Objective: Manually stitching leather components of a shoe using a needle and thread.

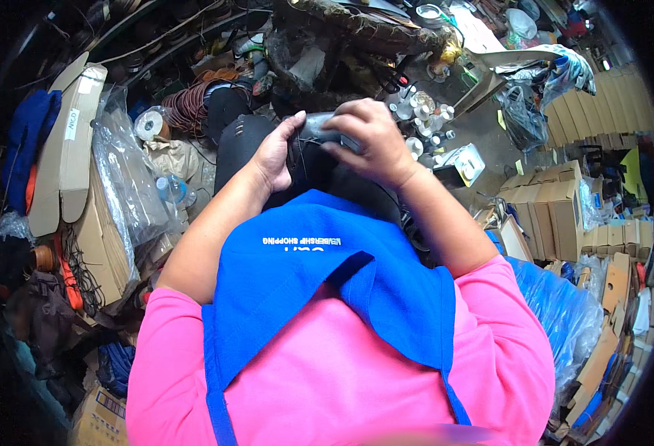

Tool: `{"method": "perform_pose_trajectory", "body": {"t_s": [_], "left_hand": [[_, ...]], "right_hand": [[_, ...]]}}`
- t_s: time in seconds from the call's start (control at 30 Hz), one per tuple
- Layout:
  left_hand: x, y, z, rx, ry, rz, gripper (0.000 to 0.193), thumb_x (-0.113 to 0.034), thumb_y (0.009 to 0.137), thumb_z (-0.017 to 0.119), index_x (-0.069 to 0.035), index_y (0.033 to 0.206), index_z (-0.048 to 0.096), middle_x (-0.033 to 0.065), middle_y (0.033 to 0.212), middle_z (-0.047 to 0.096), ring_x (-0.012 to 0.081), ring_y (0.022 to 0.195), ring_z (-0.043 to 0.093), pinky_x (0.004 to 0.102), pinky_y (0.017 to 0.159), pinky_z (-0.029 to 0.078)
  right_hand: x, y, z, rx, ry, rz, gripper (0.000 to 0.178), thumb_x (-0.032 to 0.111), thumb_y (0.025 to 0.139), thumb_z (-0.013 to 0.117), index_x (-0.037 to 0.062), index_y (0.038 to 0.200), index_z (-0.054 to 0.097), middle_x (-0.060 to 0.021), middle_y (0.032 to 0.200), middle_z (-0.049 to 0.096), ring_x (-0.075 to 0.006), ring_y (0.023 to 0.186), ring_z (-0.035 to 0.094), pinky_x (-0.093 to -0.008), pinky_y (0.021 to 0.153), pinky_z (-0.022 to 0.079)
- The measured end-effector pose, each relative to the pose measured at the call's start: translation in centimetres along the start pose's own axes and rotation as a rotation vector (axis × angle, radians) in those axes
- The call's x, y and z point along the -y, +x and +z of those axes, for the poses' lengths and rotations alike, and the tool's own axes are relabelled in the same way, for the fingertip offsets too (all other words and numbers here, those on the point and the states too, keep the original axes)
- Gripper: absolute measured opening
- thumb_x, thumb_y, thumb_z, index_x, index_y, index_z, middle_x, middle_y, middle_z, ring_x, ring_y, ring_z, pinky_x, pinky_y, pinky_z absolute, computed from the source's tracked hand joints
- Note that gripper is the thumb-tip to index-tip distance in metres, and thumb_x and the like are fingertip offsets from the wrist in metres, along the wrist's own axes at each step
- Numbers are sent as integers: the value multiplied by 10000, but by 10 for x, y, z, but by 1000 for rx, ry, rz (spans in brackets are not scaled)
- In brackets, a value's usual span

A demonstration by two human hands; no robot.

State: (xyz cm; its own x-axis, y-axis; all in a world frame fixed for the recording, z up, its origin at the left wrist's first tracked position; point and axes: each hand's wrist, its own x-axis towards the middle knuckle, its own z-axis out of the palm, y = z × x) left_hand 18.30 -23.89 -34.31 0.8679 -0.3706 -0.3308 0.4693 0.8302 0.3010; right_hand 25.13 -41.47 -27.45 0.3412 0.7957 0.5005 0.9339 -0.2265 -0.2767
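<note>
Both hands clamped on a dark shoe (pixel 319 145), held up in front of the chest above the lap: left hand (pixel 275 152) wrapped round its near side with thumb on top, right hand (pixel 368 137) closed over the grey upper part from above, fingers curled down across it. Below the shoe, black trousers and a blue apron (pixel 319 275) over a pink shirt (apron bib folded forward, hiding most of the lap).

No bare worktop in view, only a crowded workshop floor heaped on every side. Left: flat cardboard sheets (pixel 70 149), clear plastic bags (pixel 122 186), a plastic bottle (pixel 171 189), a coil of reddish cord (pixel 193 100). Ahead, just beyond the hands: a cluster of small white bottles and jars (pixel 423 119), contents not discernible, and an open tin (pixel 464 163). Right: stacked cardboard boxes (pixel 557 212), closed, beside a big blue plastic sack (pixel 557 305).
</note>
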Motion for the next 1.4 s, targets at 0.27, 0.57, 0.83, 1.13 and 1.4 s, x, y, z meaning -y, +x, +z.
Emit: {"method": "perform_pose_trajectory", "body": {"t_s": [0.27, 0.57, 0.83, 1.13, 1.4], "left_hand": [[1, 1, -3, -25, -3, 41, 341, -381, 891, 521, -67, 979, 621, 103, 901, 666, 220, 836, 645, 367, 795, 522], [3, -4, 3, -225, 153, 119, 258, -317, 886, 471, -109, 993, 581, 74, 974, 623, 170, 898, 607, 322, 778, 497], [14, -1, 12, -325, 166, 265, 352, -344, 907, 444, -47, 1031, 587, 113, 929, 643, 220, 852, 635, 360, 760, 527], [3, 2, 26, -267, 325, 111, 396, -386, 907, 449, -46, 1008, 624, 148, 894, 669, 254, 792, 658, 391, 751, 532], [0, -8, 28, -340, 259, 36, 363, -386, 872, 537, -56, 996, 624, 127, 890, 671, 251, 787, 652, 403, 766, 526]], "right_hand": [[7, 9, 34, -17, -221, -160, 170, 172, 698, 654, 136, 853, 594, -27, 862, 587, -216, 837, 563, -368, 797, 412], [31, 31, 54, -213, 91, -132, 161, 85, 678, 593, 85, 835, 554, -69, 796, 555, -263, 786, 551, -378, 778, 424], [71, 63, 19, -442, 293, -274, 227, 83, 651, 650, 84, 860, 561, -73, 797, 555, -282, 787, 552, -382, 754, 443], [114, 84, -147, 297, 1061, 219, 255, 219, 859, 617, 29, 996, 513, -48, 795, 554, -141, 668, 541, -293, 592, 465], [46, -7, -344, 478, -474, 546, 251, 30, 770, 606, 15, 1020, 614, -124, 932, 628, -206, 855, 612, -307, 754, 485]]}}
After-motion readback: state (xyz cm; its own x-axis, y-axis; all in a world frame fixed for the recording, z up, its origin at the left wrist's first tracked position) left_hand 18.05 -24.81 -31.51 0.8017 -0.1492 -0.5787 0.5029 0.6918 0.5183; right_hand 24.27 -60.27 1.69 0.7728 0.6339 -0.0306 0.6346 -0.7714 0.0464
